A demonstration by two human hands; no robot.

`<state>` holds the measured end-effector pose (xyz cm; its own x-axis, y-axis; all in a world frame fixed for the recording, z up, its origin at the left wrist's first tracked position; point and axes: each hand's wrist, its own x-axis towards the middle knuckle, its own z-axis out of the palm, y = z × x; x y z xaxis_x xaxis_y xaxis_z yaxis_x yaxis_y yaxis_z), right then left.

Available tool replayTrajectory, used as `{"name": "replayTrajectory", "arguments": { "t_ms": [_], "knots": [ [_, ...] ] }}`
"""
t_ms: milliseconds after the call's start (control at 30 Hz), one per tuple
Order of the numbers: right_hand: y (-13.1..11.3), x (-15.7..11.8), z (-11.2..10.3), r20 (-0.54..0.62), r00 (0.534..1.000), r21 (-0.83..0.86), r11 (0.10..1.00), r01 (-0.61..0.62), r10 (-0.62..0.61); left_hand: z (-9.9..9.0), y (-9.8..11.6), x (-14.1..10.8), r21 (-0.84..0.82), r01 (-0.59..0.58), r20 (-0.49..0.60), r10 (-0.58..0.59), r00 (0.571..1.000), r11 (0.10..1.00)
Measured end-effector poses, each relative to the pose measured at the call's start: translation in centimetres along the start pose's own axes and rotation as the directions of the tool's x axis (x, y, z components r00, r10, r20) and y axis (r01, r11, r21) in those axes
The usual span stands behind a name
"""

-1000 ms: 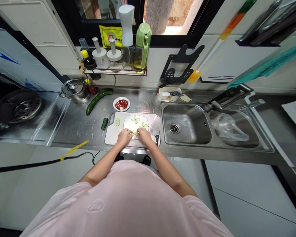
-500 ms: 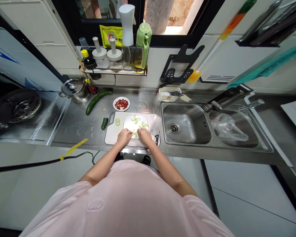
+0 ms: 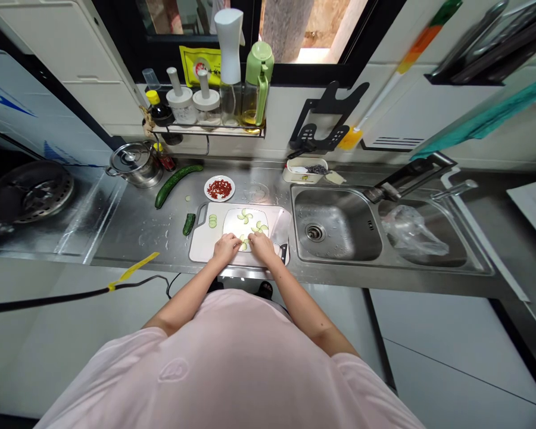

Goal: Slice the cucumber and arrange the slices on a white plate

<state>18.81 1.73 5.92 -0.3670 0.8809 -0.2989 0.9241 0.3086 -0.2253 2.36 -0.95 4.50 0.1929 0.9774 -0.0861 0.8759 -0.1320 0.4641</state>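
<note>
A white square plate (image 3: pixel 230 218) rests on a white cutting board (image 3: pixel 201 245). Thin cucumber slices (image 3: pixel 245 215) lie on it in pinwheel shapes, one at the back, one at the right and one at the front. My left hand (image 3: pixel 226 247) is at the plate's front left, fingers closed on the edge of the front cucumber slices. From the right, my right hand (image 3: pixel 261 246) pinches at the same slices; its fingertips are small and partly hidden. More overlapping slices (image 3: pixel 212 221) lie on the board's left. A cleaver (image 3: pixel 280 227) lies along the right side of the board.
Left of the board are a cucumber piece (image 3: pixel 189 224) and a long cucumber (image 3: pixel 174 183). Behind it stands a plate of chopped red pieces (image 3: pixel 219 189). A steel pot (image 3: pixel 136 165) is farther left; the sink (image 3: pixel 339 223) lies right. A spice rack (image 3: pixel 209 128) hangs above.
Both hands stay over the front pinwheel with only slight finger movement. The slices and other items look the same.
</note>
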Motion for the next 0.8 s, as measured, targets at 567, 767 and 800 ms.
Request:
{"name": "replayTrajectory", "arguments": {
  "t_ms": [567, 767, 800],
  "knots": [
    [-0.05, -0.33, 0.62, -0.039, 0.999, 0.003, 1.0, -0.012, 0.012, 0.24, 0.26, 0.16, 0.062, -0.06, 0.033, 0.058, 0.998, 0.996],
    [-0.17, -0.23, 0.63, -0.037, 0.999, -0.01, 1.0, -0.023, 0.023, 0.23, 0.36, 0.18, 0.077, -0.057, 0.046, 0.054, 0.998, 0.995],
    [-0.19, -0.23, 0.63, -0.037, 0.999, -0.011, 1.0, -0.025, 0.024, 0.3, 0.34, 0.18, 0.085, -0.063, 0.043, 0.06, 0.997, 0.994]
  ]
}}
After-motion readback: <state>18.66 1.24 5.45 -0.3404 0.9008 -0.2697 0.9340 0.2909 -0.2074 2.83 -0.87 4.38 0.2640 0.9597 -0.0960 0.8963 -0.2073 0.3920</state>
